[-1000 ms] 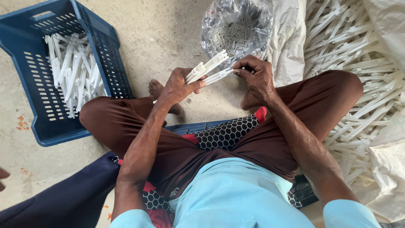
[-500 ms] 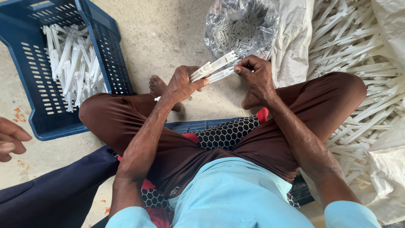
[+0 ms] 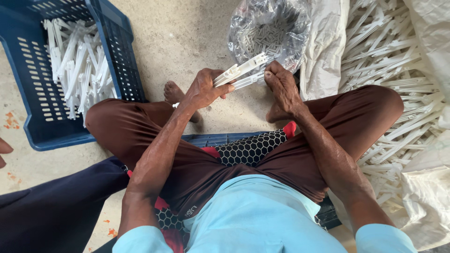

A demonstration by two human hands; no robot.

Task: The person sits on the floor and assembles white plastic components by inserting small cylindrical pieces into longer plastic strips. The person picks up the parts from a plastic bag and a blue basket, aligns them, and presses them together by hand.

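Clear plastic bag [image 3: 269,30] top centre, open, small grey-white pieces inside. White woven sacks [image 3: 424,197] along right edge. No labels, screens.

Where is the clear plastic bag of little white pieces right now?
The clear plastic bag sits on the floor at the top of the head view, just beyond the right hand, beside the white sack.
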